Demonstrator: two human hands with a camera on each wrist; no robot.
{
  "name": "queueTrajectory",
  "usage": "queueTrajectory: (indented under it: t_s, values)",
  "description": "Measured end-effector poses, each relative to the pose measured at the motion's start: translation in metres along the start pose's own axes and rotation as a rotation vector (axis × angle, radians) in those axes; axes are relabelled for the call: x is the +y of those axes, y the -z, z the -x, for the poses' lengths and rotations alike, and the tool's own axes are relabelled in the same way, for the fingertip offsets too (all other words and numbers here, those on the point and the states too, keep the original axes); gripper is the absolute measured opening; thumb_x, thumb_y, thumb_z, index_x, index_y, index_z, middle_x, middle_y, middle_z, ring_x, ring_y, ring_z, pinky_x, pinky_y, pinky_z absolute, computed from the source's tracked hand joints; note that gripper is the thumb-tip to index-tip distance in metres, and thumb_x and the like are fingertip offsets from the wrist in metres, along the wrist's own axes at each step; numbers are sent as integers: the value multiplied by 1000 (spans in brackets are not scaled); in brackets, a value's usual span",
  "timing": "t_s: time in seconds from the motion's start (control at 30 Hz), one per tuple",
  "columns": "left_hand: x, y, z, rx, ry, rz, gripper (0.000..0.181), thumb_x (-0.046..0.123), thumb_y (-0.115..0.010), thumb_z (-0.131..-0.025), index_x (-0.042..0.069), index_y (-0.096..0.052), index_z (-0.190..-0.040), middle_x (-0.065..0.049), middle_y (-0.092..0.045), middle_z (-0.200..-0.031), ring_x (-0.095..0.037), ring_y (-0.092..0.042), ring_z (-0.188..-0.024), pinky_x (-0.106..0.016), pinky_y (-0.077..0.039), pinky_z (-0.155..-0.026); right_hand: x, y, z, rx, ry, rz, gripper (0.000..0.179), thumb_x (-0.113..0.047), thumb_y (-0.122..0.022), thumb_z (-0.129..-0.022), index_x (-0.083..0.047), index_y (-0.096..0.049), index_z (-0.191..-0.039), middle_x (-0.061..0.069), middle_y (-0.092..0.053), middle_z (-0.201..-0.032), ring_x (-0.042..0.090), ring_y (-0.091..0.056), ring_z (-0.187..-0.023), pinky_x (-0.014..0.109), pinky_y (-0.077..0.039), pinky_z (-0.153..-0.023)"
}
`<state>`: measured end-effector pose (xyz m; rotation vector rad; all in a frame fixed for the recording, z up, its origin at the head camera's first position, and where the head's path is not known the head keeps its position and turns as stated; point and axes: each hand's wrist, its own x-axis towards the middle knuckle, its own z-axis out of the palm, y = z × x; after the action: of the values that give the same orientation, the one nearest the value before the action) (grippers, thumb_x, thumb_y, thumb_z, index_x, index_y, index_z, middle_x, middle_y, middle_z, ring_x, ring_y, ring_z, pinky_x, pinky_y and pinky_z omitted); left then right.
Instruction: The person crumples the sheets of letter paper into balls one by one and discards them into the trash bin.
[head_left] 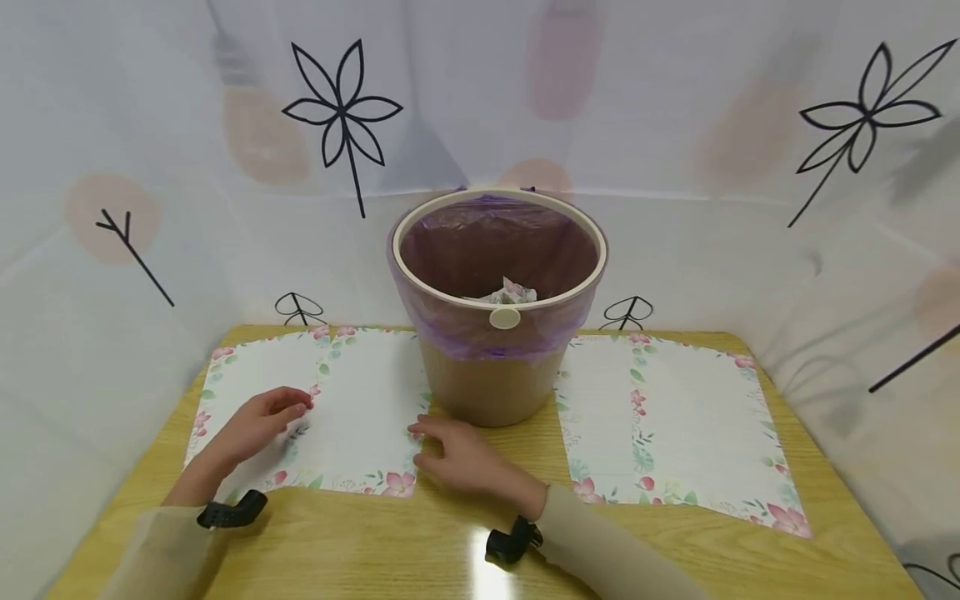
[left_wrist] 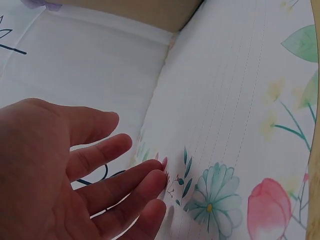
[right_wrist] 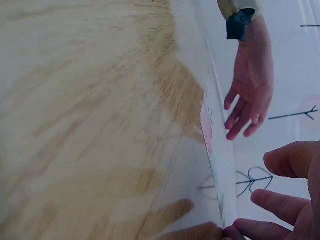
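White paper with a printed flower border [head_left: 363, 408] lies on the left part of the table. My left hand [head_left: 258, 423] hovers low over its left half, fingers loosely bent and nothing in them. In the left wrist view, the fingers [left_wrist: 142, 185] are spread beside a printed blue flower, with faint dotted lines across the paper. At the same paper's right edge, in front of the bin, is my right hand [head_left: 468, 458]. Its fingertips are right at that edge, thumb apart from the fingers. The right wrist view shows the paper's edge [right_wrist: 206, 130] nearly side-on, standing slightly off the wood.
A beige bin [head_left: 487, 387] with a purple liner [head_left: 510, 329] stands at the table's back middle. Crumpled paper [head_left: 513, 292] lies inside it. More flower-bordered paper [head_left: 697, 425] lies on the right. A printed cloth [head_left: 465, 67] hangs behind and at both sides of the wooden table [head_left: 360, 542].
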<state>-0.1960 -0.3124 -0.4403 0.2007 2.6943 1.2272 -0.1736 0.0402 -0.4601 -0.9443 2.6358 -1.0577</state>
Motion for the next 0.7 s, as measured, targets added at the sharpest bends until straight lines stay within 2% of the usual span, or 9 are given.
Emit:
queueTrajectory:
  t_s: [0.2,0.37,0.47,0.7]
  values:
    - [3,-3,1,-5,1,-39,46,34,-54,-104,0,-53,-134,-19,-62,-129,-37,-56,-119,-44,-52,-90,-5,-2,-6,-21,10,28,50,-28,-65,-94,-11,-57,-140,8,-53,-145,19,-47,-135,31,-34,-111]
    - [5,-2,4,-16,30,-8,52,35,-57,-102,0,-47,-140,-24,-55,-136,-37,-55,-119,-36,-55,-82,-7,-10,-14,-39,49,71,53,-30,-64,-94,-10,-54,-143,8,-52,-146,17,-51,-131,29,-37,-108]
    - [6,-3,4,-25,36,7,55,37,-57,-102,2,-45,-142,-25,-53,-138,-37,-56,-119,-34,-55,-80,-9,-14,-17,-53,61,72,54,-29,-64,-94,-11,-53,-144,7,-51,-147,17,-48,-133,29,-36,-109]
    - [18,-8,7,-28,43,-53,59,45,-55,-101,5,-44,-143,-25,-54,-137,-38,-56,-120,-46,-53,-88,-15,-18,-20,-63,59,-21,55,-29,-63,-97,-12,-49,-147,5,-48,-149,19,-43,-137,31,-33,-112]
